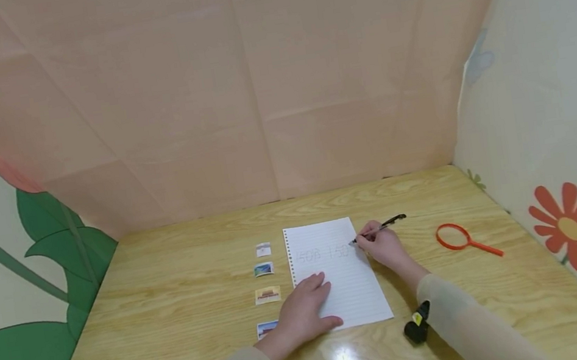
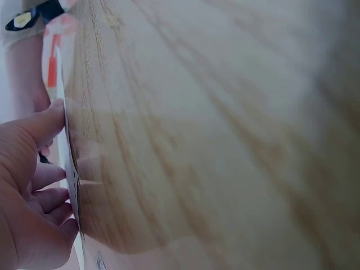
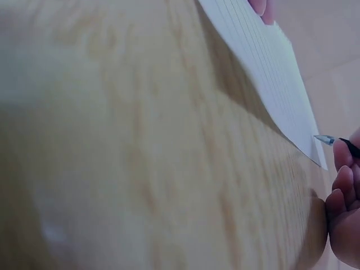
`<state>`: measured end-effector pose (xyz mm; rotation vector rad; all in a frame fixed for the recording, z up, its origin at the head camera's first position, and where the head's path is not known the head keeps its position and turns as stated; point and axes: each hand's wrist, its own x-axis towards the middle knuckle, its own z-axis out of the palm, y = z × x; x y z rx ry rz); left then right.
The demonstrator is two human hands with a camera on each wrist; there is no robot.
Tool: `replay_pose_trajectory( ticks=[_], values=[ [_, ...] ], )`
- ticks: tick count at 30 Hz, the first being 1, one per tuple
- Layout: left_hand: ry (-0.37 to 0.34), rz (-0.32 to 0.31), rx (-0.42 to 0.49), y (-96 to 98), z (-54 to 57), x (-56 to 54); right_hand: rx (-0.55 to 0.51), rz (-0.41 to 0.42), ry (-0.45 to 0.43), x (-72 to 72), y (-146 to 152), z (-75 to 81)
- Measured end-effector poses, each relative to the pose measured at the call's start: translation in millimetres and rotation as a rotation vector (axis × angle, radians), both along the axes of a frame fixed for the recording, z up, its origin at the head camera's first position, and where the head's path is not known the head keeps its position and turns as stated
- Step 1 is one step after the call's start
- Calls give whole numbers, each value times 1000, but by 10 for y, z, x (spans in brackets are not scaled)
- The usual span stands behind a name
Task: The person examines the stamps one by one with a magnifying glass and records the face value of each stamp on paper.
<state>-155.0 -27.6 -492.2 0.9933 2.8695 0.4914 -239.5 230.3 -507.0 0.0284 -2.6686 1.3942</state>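
Observation:
A lined sheet of paper (image 1: 349, 294) with punched holes down its left edge lies on the table. My right hand (image 1: 385, 247) pinches a black pen (image 1: 391, 221) near its tip, which is at the sheet's upper right. Faint large pencil-thin characters run across the upper part, ending near the tip. My left hand (image 1: 307, 309) rests on the lower left of the sheet, fingers extended. In the right wrist view the pen tip (image 3: 324, 139) shows over the paper (image 3: 264, 73), whose near edge lifts slightly off the table.
Left of the sheet stand several small picture cards in a column, among them a blue-green one (image 1: 263, 269) and a yellowish one (image 1: 268, 295); the lowest (image 1: 266, 329) is partly behind my left hand. A red magnifying glass (image 1: 486, 248) lies to the right. Walls border the wooden table (image 1: 170, 283).

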Motion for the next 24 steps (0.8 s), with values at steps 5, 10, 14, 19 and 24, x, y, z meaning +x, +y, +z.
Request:
replay_pose_trajectory(
  ticks=[5, 10, 14, 19, 24],
  values=[
    [-3, 1, 8, -2, 4, 0, 11, -45, 19, 1, 28, -6],
    [-3, 1, 5, -3, -4, -1, -4, -65, -11, 8, 45, -15],
    [-6, 0, 0, -5, -7, -5, 12, -15, -28, 24, 22, 9],
    [-14, 2, -5, -2, -9, -7, 14, 19, -26, 50, 5, 29],
    [-28, 8, -5, 2, -6, -4, 0, -34, 17, 41, 63, -10]
  ],
)
